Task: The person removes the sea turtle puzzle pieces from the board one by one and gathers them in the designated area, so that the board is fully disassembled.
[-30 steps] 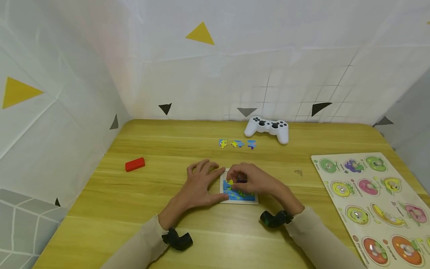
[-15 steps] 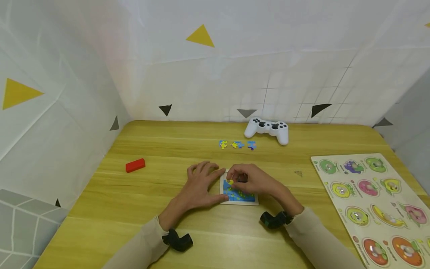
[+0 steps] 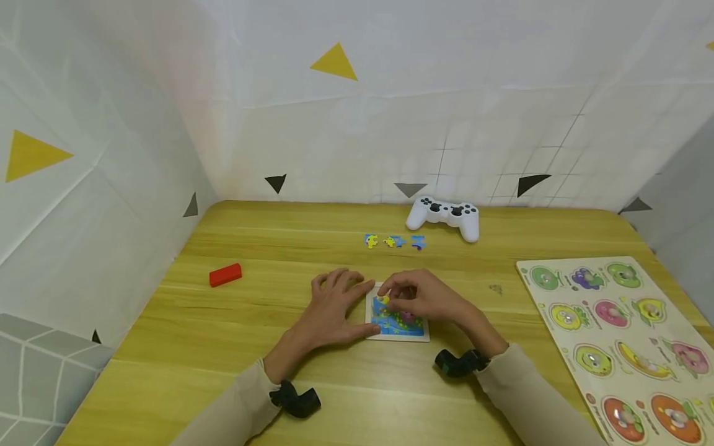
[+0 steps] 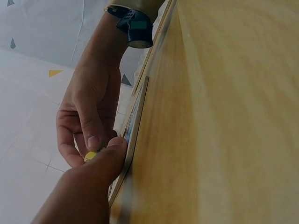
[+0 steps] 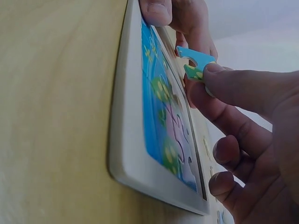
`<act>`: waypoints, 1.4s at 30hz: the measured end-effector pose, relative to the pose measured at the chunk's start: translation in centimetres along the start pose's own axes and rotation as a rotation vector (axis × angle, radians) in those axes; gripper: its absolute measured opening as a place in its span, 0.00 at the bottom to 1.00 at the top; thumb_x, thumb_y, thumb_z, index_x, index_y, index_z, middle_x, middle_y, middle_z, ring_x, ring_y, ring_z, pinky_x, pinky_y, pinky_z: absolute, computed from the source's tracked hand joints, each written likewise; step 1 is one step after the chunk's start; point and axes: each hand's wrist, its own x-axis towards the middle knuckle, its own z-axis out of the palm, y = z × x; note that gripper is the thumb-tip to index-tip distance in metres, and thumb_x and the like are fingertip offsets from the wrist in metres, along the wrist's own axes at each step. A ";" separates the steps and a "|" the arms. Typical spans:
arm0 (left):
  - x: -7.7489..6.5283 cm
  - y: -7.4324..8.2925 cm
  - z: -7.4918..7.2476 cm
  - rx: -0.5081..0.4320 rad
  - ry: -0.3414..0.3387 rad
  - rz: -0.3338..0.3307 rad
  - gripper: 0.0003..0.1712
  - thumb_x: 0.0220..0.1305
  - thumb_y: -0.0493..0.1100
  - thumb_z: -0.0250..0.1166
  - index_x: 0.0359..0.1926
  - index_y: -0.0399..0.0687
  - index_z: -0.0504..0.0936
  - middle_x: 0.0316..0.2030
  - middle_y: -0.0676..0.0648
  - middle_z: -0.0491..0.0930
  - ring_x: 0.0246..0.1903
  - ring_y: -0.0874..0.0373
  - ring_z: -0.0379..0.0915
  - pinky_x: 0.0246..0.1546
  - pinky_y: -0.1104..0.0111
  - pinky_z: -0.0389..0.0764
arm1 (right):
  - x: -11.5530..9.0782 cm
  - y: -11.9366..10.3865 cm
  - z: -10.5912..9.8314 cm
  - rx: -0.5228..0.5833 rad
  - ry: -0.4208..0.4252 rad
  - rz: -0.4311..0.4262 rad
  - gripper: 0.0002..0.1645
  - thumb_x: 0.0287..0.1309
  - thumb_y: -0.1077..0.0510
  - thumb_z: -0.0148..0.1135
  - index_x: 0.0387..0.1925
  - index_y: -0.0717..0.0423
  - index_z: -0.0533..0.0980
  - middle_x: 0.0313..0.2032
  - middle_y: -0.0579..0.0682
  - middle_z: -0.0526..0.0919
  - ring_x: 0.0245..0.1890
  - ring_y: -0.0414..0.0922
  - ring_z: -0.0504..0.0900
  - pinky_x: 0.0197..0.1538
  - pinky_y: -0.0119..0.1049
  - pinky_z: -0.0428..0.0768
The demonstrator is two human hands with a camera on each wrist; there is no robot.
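Observation:
A small jigsaw puzzle board with a pale frame lies on the table, its blue, green and pink picture partly filled. My right hand is over it, pinching a puzzle piece between thumb and index finger. That piece, blue with green and yellow, is raised off the board and tilted in the right wrist view. My left hand lies spread at the board's left side. Its thumb rests on the near left frame, and the index fingertip is by the far left corner. My right fingers hide part of the picture.
Several loose puzzle pieces, among them a yellow and blue one, lie beyond the board. A white game controller is behind them. A red block sits at left, and a large fruit puzzle board at right.
My right hand has lifted and shifted slightly with the puzzle piece, and more of the pink picture beneath shows. The left hand has stayed in place.

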 end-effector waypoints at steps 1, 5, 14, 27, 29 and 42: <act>0.0 0.0 0.0 -0.002 -0.001 0.000 0.48 0.56 0.78 0.61 0.74 0.64 0.70 0.68 0.50 0.68 0.73 0.45 0.55 0.66 0.42 0.53 | 0.0 0.0 -0.1 -0.004 0.002 0.000 0.11 0.64 0.60 0.68 0.48 0.53 0.84 0.31 0.50 0.88 0.23 0.37 0.77 0.31 0.30 0.78; 0.0 -0.1 -0.1 -0.007 0.003 0.008 0.48 0.57 0.78 0.62 0.74 0.63 0.70 0.68 0.50 0.68 0.73 0.45 0.55 0.66 0.41 0.53 | 0.0 0.1 -0.3 -0.022 0.017 0.000 0.11 0.65 0.59 0.68 0.48 0.51 0.85 0.32 0.48 0.89 0.25 0.38 0.76 0.32 0.30 0.76; 0.0 -0.3 -0.2 0.008 0.001 0.005 0.49 0.56 0.78 0.61 0.74 0.65 0.69 0.68 0.50 0.68 0.73 0.45 0.55 0.66 0.41 0.53 | 0.1 0.4 -0.7 -0.076 0.083 0.038 0.11 0.65 0.58 0.68 0.48 0.48 0.86 0.33 0.45 0.89 0.28 0.40 0.75 0.33 0.30 0.74; 0.0 -0.2 -0.2 -0.005 -0.002 0.009 0.49 0.56 0.78 0.62 0.74 0.64 0.68 0.68 0.49 0.68 0.74 0.45 0.55 0.67 0.40 0.52 | 1.0 1.0 -2.1 -0.062 0.233 0.091 0.11 0.64 0.60 0.68 0.48 0.52 0.86 0.34 0.49 0.89 0.33 0.41 0.80 0.37 0.30 0.77; 0.0 -0.1 -0.2 -0.008 0.000 0.009 0.49 0.56 0.78 0.62 0.74 0.64 0.69 0.68 0.49 0.68 0.73 0.45 0.55 0.67 0.40 0.52 | 1.5 1.3 -2.3 -0.068 0.238 0.083 0.11 0.64 0.61 0.68 0.48 0.53 0.86 0.34 0.50 0.89 0.33 0.41 0.81 0.37 0.30 0.78; -0.1 0.0 0.1 -0.010 0.015 0.023 0.48 0.56 0.78 0.62 0.73 0.64 0.70 0.68 0.50 0.68 0.73 0.45 0.55 0.66 0.39 0.53 | 4.8 2.6 -3.1 -0.149 0.202 0.155 0.11 0.65 0.56 0.68 0.48 0.49 0.85 0.36 0.47 0.89 0.39 0.41 0.85 0.47 0.39 0.80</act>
